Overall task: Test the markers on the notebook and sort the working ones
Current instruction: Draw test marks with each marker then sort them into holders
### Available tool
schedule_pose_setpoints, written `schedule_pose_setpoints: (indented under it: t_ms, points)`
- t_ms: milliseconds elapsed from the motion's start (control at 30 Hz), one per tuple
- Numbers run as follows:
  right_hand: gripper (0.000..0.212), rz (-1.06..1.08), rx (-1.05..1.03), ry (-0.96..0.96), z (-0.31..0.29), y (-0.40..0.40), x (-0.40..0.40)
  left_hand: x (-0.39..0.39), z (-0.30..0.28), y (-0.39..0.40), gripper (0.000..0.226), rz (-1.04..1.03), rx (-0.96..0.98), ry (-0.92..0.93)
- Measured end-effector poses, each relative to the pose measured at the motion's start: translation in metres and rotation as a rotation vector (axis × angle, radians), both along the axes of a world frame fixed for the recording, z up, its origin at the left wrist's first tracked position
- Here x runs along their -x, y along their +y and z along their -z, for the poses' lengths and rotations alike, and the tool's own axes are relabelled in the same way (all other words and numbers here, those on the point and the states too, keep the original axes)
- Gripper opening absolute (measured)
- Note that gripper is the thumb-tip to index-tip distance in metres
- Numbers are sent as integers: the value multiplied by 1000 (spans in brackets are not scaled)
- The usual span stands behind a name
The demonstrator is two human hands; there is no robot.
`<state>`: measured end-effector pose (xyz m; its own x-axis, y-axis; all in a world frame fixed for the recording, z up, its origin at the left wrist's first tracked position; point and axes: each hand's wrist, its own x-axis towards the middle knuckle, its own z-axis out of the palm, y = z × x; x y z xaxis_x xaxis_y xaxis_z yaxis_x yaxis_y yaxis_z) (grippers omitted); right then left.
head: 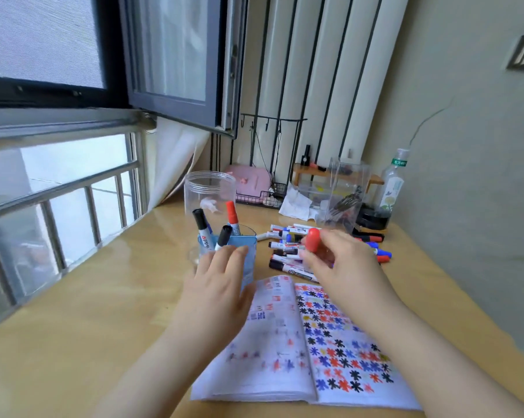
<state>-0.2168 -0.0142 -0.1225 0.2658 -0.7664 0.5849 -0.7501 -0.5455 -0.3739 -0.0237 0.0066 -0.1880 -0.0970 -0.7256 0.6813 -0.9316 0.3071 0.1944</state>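
Above notebook (pixel 300 342), red-capped marker (pixel 312 239) pinched.

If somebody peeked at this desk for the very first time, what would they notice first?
Probably the open notebook at the front of the wooden desk, its right page crowded with red, blue and black star-like marks. Just above it, the right hand holds a red-capped marker over a pile of loose markers. To the left, the left hand rests against a blue pen cup holding three markers.
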Motion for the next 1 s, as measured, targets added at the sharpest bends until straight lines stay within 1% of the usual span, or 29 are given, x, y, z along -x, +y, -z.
schedule_pose_setpoints:
  t_ms: [67,100,167,233,300,333,433,500,633,733,767,800,867,933,1000]
  points:
    - [17,-35,-17,-232,-5,-1,-8,-10,6,-1,48,-85,-25,-61]
    - [20,-55,-61,-324,-9,-1,-13,-14,9,-1,50,-106,-22,-83]
    - [13,-97,-160,-440,-13,-6,-21,-21,9,1,45,-171,-4,-97]
    - [7,-108,-221,-474,-13,-13,-27,-27,7,1,41,-229,-32,-32]
    - [9,-100,-239,-468,-12,-20,-33,-32,6,1,44,-213,-66,41]
    - [10,-98,-247,-464,-12,-23,-36,-32,7,2,45,-191,-79,43]
    - [15,-76,-283,-373,-10,-27,-47,-31,8,4,57,-144,-116,-19]
    - [16,-77,-284,-279,-9,-29,-56,-30,6,3,62,-135,-128,-8]
    - [14,-83,-280,-14,-9,-29,-75,-28,5,1,59,-127,-120,-7]
    - [18,-45,-320,123,-5,-36,-87,-26,9,2,63,-116,-112,-7]
    - [23,-30,-339,158,-3,-38,-90,-26,10,2,63,-111,-106,3]
    - [27,-32,-365,171,0,-40,-91,-25,11,3,62,-100,-95,21]
    - [29,-70,-389,136,5,-41,-90,-24,12,6,51,-63,-66,74]
    - [27,-102,-364,45,7,-36,-83,-21,11,9,39,-31,-29,116]
    - [28,-96,-332,-64,11,-31,-69,-17,11,10,29,0,-22,106]
